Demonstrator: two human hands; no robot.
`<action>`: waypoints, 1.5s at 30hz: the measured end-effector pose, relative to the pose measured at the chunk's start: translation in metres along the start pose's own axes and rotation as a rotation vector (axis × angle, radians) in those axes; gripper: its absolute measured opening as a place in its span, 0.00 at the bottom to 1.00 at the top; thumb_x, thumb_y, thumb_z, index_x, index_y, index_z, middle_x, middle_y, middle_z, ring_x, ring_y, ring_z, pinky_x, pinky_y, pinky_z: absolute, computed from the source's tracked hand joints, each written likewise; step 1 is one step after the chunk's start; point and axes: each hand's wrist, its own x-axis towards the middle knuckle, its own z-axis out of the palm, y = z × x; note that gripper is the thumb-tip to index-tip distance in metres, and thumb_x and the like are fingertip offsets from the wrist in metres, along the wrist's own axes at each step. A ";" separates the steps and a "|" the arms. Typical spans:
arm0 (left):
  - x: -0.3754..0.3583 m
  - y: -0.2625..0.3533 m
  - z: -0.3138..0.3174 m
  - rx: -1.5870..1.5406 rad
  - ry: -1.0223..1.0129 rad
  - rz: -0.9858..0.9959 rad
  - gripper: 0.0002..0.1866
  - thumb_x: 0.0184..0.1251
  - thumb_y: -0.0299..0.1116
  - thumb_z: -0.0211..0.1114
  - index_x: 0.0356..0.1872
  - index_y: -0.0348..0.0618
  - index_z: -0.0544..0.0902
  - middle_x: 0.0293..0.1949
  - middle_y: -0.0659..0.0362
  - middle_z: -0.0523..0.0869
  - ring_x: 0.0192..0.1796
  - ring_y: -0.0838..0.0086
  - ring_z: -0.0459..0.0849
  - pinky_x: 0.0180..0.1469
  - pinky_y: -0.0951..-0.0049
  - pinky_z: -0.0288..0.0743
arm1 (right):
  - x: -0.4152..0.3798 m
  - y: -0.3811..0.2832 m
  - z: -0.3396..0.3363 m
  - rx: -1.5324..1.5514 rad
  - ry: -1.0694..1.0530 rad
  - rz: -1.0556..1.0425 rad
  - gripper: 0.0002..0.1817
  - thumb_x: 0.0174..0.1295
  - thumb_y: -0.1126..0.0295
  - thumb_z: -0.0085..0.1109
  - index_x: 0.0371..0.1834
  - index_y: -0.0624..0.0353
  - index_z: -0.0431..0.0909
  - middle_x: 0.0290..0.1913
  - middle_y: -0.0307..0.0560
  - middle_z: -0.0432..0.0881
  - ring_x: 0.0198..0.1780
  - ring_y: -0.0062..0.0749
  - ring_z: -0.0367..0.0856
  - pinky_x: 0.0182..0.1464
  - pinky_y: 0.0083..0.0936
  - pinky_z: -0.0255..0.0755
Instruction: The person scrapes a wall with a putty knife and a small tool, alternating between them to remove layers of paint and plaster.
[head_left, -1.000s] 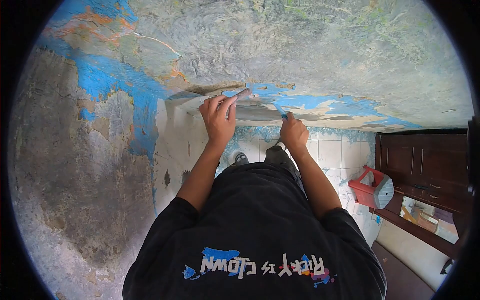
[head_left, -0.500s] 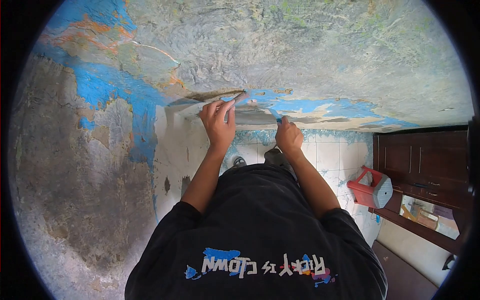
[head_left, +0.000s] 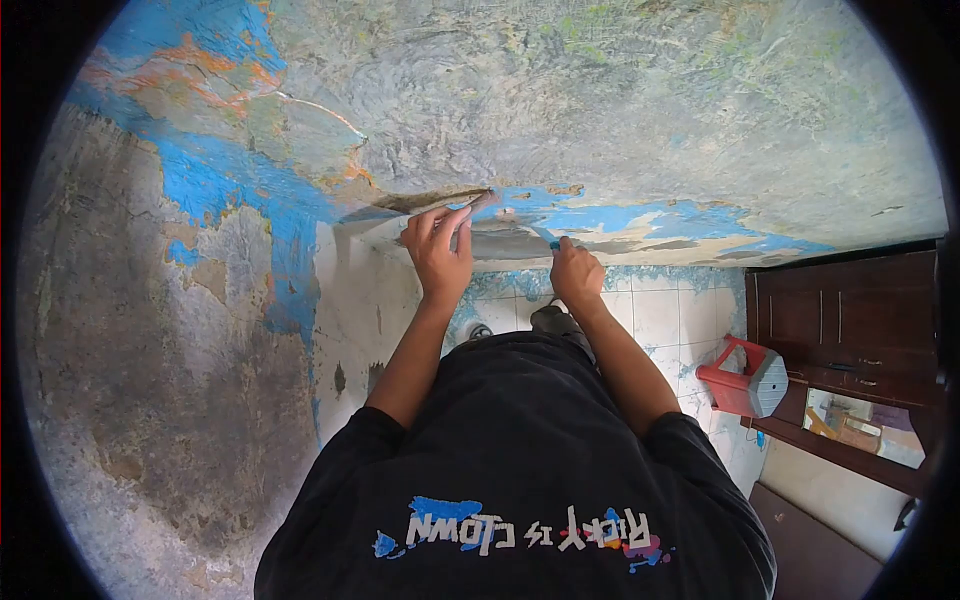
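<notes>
My left hand point(head_left: 440, 258) is up against the wall point(head_left: 600, 110), its thumb and fingers closed around a loose flap of peeling paint point(head_left: 482, 204). A dark gap shows behind the lifted paint, left of the flap. To the right, my right hand point(head_left: 577, 273) is wrapped round a scraper point(head_left: 553, 242) with a blue handle. The scraper's thin blade points up and left at the wall, and its tip is hard to make out. Around both hands, blue paint point(head_left: 620, 214) remains in ragged patches between bare grey and cream areas.
Left, a second wall point(head_left: 180, 360) meets this one at a corner. Blue flakes lie on the white tiled floor point(head_left: 655, 300). A red stool with a grey top point(head_left: 768, 385) stands right, beside a dark wooden cabinet point(head_left: 850, 325). My feet point(head_left: 553, 320) are close to the wall.
The view has shifted slightly, so the wall sits a little lower and further right. Both hands keep nearly the same place, with the left still on the paint flap and the right still on the scraper.
</notes>
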 end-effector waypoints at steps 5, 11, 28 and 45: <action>0.002 -0.004 0.000 -0.002 0.027 0.006 0.16 0.59 0.25 0.75 0.48 0.53 0.90 0.46 0.62 0.84 0.53 0.61 0.80 0.59 0.55 0.68 | -0.004 -0.006 -0.005 -0.002 0.016 0.007 0.08 0.72 0.65 0.57 0.47 0.57 0.79 0.39 0.60 0.88 0.40 0.58 0.90 0.41 0.50 0.83; 0.003 -0.005 0.003 -0.013 0.025 0.008 0.15 0.60 0.26 0.75 0.48 0.53 0.90 0.46 0.62 0.84 0.53 0.61 0.80 0.59 0.55 0.69 | -0.004 0.002 0.004 0.002 0.029 -0.006 0.11 0.73 0.61 0.59 0.47 0.56 0.78 0.37 0.60 0.88 0.39 0.59 0.89 0.41 0.51 0.82; 0.004 -0.006 0.003 -0.029 0.025 0.013 0.15 0.61 0.27 0.75 0.48 0.53 0.90 0.46 0.62 0.84 0.53 0.62 0.80 0.58 0.56 0.68 | 0.007 -0.005 0.013 -0.040 -0.034 -0.050 0.09 0.71 0.71 0.53 0.50 0.57 0.80 0.37 0.62 0.88 0.41 0.58 0.91 0.41 0.49 0.84; 0.005 -0.009 -0.003 -0.005 -0.006 0.004 0.15 0.61 0.26 0.75 0.49 0.50 0.90 0.46 0.60 0.84 0.51 0.60 0.81 0.58 0.57 0.69 | -0.001 -0.005 0.013 -0.025 -0.004 -0.006 0.10 0.73 0.68 0.53 0.53 0.57 0.77 0.39 0.63 0.87 0.41 0.61 0.90 0.41 0.51 0.83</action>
